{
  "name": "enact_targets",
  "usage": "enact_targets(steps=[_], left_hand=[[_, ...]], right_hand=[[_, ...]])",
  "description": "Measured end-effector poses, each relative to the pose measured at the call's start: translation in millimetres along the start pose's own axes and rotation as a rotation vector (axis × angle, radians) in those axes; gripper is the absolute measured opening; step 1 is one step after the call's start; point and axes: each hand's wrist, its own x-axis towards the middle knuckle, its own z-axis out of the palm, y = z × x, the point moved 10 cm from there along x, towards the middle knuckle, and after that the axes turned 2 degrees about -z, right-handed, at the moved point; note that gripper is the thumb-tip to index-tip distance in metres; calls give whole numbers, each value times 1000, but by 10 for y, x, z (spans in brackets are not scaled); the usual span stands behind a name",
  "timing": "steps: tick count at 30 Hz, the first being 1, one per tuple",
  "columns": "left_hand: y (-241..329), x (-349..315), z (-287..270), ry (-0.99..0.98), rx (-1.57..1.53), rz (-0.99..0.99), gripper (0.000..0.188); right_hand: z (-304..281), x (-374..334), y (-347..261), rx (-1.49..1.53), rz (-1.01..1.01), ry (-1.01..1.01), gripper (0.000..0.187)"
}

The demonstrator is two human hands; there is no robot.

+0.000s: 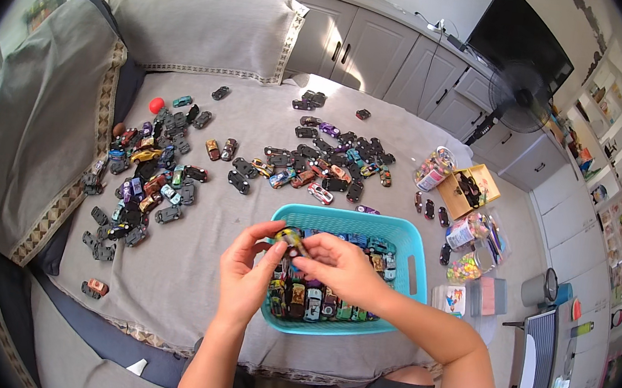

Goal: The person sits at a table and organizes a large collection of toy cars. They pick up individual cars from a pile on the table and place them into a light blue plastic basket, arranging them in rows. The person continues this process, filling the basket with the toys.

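Both my hands are over a turquoise plastic basket (pixel 411 241) and hold one toy car (pixel 290 239) between them. It looks dark with yellow-green marks; fingers cover part of it. My left hand (pixel 246 269) pinches its left side between thumb and fingers. From the right, the fingers of my right hand (pixel 345 269) close on its lower right side. Inside the basket, toy cars (pixel 313 305) stand packed side by side in rows, and my hands hide the middle of them.
Loose toy cars are heaped on the grey cloth in a left pile (pixel 150 177) and a far middle pile (pixel 314 160). A red ball (pixel 156 106) lies at the far left. On the right stand a yellow box (pixel 485 183), candy-coloured jars (pixel 464 269) and a fan (pixel 520 97).
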Motion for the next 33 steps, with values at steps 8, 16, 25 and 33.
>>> enact_targets(steps=[8,16,25,33], left_hand=[[-51,74,-275,145,84,-7,20],[-112,100,-384,175,90,-45,19],[-174,124,-447,198,105,-80,17],[-341,162,-595,210,223,-111,16]], right_hand=[[-504,-43,796,-58,307,159,45],[-303,114,860,-62,218,80,53],[-311,89,593,-844,101,79,57],[-463,55,-183,-693,-24,178,35]])
